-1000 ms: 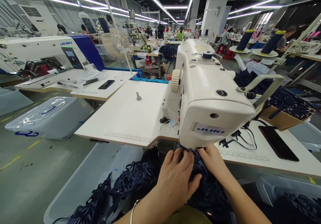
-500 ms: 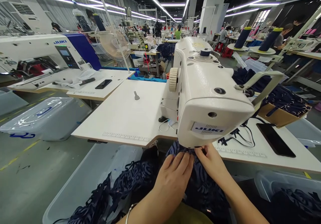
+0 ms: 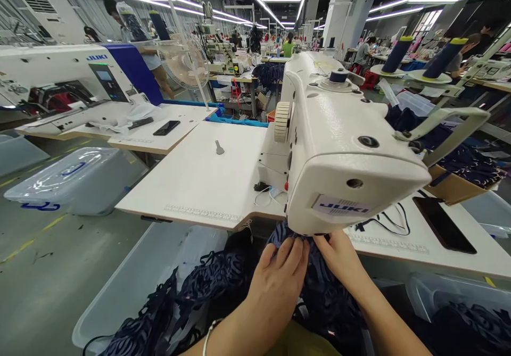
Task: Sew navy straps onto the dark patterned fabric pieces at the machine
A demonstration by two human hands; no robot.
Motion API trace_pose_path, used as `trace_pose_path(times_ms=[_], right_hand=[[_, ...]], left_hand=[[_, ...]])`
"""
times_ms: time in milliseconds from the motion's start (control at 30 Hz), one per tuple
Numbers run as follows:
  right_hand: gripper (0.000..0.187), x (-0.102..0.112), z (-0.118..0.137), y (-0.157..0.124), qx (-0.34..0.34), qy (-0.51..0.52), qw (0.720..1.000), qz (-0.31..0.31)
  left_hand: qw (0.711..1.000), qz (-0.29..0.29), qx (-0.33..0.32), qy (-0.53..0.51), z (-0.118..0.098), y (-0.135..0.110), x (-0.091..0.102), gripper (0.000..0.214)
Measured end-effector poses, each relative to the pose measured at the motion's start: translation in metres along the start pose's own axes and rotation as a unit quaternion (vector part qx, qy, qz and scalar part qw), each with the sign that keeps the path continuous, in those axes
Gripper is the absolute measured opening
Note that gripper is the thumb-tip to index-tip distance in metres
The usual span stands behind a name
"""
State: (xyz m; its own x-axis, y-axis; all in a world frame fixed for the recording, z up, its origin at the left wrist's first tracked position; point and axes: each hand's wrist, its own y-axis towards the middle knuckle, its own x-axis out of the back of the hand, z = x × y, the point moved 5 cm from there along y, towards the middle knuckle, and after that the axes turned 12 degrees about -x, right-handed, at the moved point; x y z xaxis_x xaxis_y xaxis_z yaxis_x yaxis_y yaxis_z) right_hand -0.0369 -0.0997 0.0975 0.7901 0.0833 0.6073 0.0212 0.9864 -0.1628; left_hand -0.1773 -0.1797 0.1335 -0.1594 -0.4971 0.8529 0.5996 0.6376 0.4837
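Dark navy patterned fabric [image 3: 325,297] hangs below the front of a white sewing machine [image 3: 347,138] and spreads over my lap. My left hand [image 3: 279,276] is closed on this fabric, its fingers bunched just under the machine head. To its right, my right hand [image 3: 337,255] pinches the fabric close to the needle area, with its fingertips partly behind the machine head. The needle and presser foot are hidden by the head. More navy straps and fabric pieces [image 3: 211,281] trail to the left of my lap.
A clear plastic tub [image 3: 131,260] stands below on the left, and a lidded box [image 3: 80,180] on the floor. A grey metal piece [image 3: 219,147] lies on the white table [image 3: 191,175]. At right are a black phone [image 3: 443,223] and a cardboard box [image 3: 459,185] of fabric.
The view has shifted slightly, so the machine looks larger and further right. Both hands keep nearly the same place and hold on the fabric. A person shows behind the left machine.
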Motion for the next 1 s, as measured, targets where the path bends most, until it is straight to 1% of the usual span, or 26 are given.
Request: trace_pose_path(times_ms=[200, 467, 600, 667, 733, 800, 867, 933, 1000], right_hand=[[0.022, 0.002, 0.004, -0.001, 0.01, 0.01, 1.0, -0.005], [0.03, -0.001, -0.006, 0.004, 0.009, -0.001, 1.0, -0.015], [0.027, -0.002, -0.004, 0.004, 0.007, 0.002, 0.999, -0.034], [0.023, -0.003, -0.001, 0.004, 0.025, 0.031, 0.998, -0.043], [0.02, -0.001, 0.001, 0.006, 0.05, 0.062, 0.995, -0.055], [0.02, 0.005, -0.003, 0.012, 0.061, 0.075, 0.993, -0.075], [0.023, 0.019, -0.014, 0.024, 0.052, 0.069, 0.991, -0.105], [0.024, 0.041, -0.03, 0.038, 0.037, 0.061, 0.987, -0.145], [0.025, 0.067, -0.048, 0.054, 0.014, 0.051, 0.98, -0.194]], left_hand=[[1.0, 0.004, 0.003, -0.001, 0.0, -0.001, 0.0, 0.033], [0.999, 0.035, -0.003, 0.003, -0.003, -0.003, -0.005, 0.036], [1.0, -0.003, 0.003, 0.004, 0.0, -0.004, -0.003, 0.035], [1.0, -0.025, -0.003, -0.001, 0.002, -0.005, -0.003, 0.037], [0.999, -0.026, -0.029, -0.003, 0.004, -0.005, -0.003, 0.039], [0.998, -0.024, -0.057, 0.004, 0.006, -0.004, -0.004, 0.04], [0.997, -0.032, -0.071, 0.012, 0.008, -0.003, -0.002, 0.04], [0.995, -0.053, -0.081, 0.015, 0.008, -0.001, 0.001, 0.04], [0.994, -0.064, -0.086, 0.016, 0.006, 0.001, 0.004, 0.04]])
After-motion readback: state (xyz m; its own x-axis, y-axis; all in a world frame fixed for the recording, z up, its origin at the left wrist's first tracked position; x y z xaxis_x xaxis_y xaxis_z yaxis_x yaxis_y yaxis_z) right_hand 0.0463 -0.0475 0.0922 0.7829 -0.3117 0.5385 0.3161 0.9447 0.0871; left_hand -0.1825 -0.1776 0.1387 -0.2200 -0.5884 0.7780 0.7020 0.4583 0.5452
